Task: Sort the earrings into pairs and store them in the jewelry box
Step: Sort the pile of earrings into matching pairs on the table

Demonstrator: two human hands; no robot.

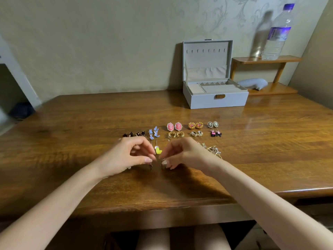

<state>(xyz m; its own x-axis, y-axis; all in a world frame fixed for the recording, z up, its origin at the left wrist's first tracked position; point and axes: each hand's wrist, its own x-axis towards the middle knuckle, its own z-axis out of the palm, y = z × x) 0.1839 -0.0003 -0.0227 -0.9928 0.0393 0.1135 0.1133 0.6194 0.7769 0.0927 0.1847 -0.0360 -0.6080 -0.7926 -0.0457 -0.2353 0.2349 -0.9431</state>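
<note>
Fingertips (148, 160) of left hand (129, 156) and right hand (182, 154) each pinch a small dark earring (150, 166) low over the table (72, 123): pairing seems under way, next laying them beside the sorted pairs (178, 126), short of the open jewelry box (214, 101).

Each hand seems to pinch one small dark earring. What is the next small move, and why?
Probably lay the two down side by side near the sorted rows. The left hand and right hand each seem to pinch a small dark earring, pairs like the pink ovals lie in rows, and a loose pile lies unsorted.
</note>
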